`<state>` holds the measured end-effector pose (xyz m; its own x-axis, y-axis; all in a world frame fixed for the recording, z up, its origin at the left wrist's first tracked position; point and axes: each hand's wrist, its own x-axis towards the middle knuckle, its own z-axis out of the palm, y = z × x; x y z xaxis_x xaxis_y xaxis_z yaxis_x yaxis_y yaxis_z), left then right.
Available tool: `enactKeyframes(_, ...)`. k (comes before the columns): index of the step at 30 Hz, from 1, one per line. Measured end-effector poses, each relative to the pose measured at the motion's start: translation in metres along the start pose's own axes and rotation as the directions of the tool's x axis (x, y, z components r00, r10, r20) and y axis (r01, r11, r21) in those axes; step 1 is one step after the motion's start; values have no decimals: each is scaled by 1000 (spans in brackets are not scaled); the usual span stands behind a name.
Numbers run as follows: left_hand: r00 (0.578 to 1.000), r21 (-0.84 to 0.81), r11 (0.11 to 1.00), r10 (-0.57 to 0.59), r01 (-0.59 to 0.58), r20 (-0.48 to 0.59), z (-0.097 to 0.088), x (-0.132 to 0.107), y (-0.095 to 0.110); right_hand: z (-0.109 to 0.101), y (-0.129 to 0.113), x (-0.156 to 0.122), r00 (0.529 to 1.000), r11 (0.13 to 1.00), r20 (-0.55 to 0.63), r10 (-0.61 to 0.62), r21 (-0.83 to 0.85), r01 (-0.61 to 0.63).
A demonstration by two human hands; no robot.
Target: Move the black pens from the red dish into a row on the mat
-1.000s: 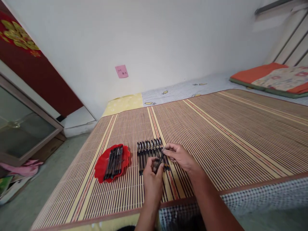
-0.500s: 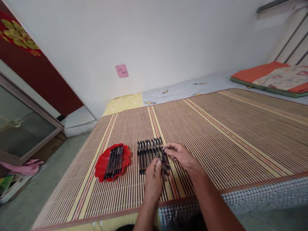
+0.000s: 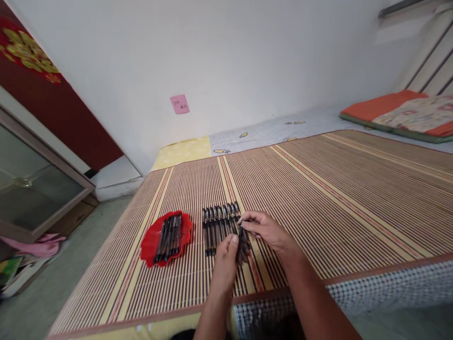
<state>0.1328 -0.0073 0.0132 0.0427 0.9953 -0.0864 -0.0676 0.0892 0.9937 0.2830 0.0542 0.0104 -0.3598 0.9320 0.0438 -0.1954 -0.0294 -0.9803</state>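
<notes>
Your left hand (image 3: 226, 257) and right hand (image 3: 265, 230) are both bare, and your forearms (image 3: 313, 295) are too, widening from the wrist until the bottom edge crops them. That rounded black bit (image 3: 186, 335) beside the left one might be your clothing, but it's too cut off to really tell.

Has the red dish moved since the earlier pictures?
No; the red dish sits in the same spot against the striped mat beneath it.
</notes>
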Motion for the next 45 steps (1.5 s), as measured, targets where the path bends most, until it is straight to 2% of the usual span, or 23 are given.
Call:
enactKeyframes(4,991,5,997,75,-75,-113,1,2,0,0,1,0,1000,1000,-3,-5,-18,5)
enactKeyframes(5,991,6,997,73,-73,-114,0,1,0,0,2,1,1000,1000,-1,-7,-20,7)
enactKeyframes(10,994,-165,981,-91,99,59,-1,-1,-3,0,1,0,1000,1000,10,0,-11,0)
enactKeyframes(12,994,-190,976,-94,103,57,1,-1,-4,0,1,0,1000,1000,14,0,-11,1)
enactKeyframes(15,999,-132,991,-31,26,-35,2,0,-3,0,1,0,1000,1000,20,2,-13,-2)
enactKeyframes(17,998,-104,995,-12,6,-55,2,1,-2,0,2,0,1000,1000,22,2,-8,-2)
enactKeyframes(19,999,-120,992,-50,48,-11,1,1,-2,-1,4,0,1000,1000,25,4,17,-5)
enactKeyframes(23,984,-262,948,-172,180,53,1,-1,-2,-3,4,0,999,997,35,-1,79,-2)
enactKeyframes(28,974,-272,937,-195,220,116,1,-1,-3,-2,2,0,999,991,-25,-27,131,30)
enactKeyframes(32,966,-177,955,-212,237,150,-4,0,-5,-6,1,2,992,972,-113,-52,223,76)
enactKeyframes(34,964,-110,968,-205,225,168,-7,0,-5,-14,2,3,974,954,-215,-73,268,131)
enactKeyframes(36,968,-59,977,-192,204,162,-10,0,-4,-26,4,4,924,923,-368,-101,313,226)
enactKeyframes(38,973,-48,980,-187,194,134,-14,0,-1,-40,6,3,842,880,-528,-110,343,330)
enactKeyframes(39,977,-59,980,-184,191,112,-15,1,-1,-47,6,1,810,868,-578,-102,346,356)
enactKeyframes(40,981,-73,980,-177,183,84,-17,1,0,-51,5,-1,800,872,-593,-88,342,350)
enactKeyframes(41,986,-84,983,-162,165,47,-18,2,-1,-54,5,-3,823,894,-564,-69,331,302)
enactKeyframes(42,991,-88,987,-137,137,3,-19,4,-1,-54,4,-5,870,926,-492,-42,307,218)
enactKeyframes(44,994,-60,997,-58,53,-90,-19,6,-4,-45,2,-8,958,977,-283,37,211,24)
enactKeyframes(45,992,-30,1000,-11,7,-125,-19,8,-6,-38,1,-8,980,987,-183,79,155,-51)
